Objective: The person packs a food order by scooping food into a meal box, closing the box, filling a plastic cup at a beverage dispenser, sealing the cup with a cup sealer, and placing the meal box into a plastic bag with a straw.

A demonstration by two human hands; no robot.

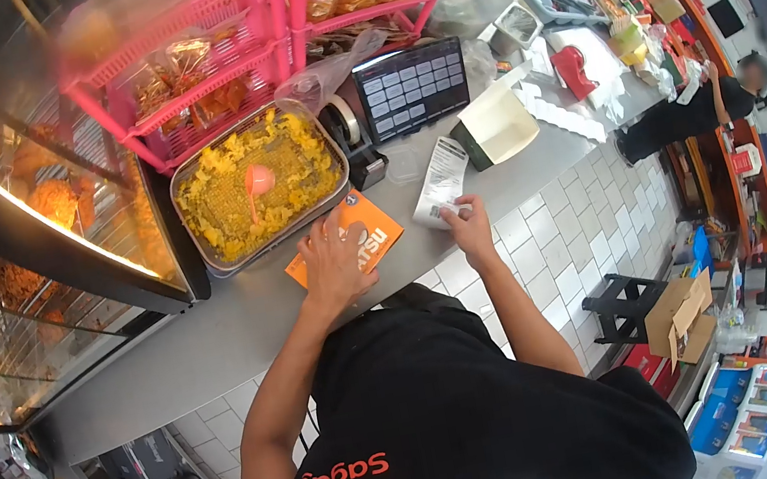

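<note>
Left hand (335,264), fingers apart, partly covers the orange box (379,224); right hand (471,225) pinches the receipt (443,174); carton (498,125) and tray (283,233) (pink scoop (260,179) inside) sit near.

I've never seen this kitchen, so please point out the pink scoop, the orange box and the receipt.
Pink scoop (260,178): head view, on its bowl.
Orange box (377,216): head view, on its upper face.
Receipt (444,169): head view, on its printed middle.
</note>
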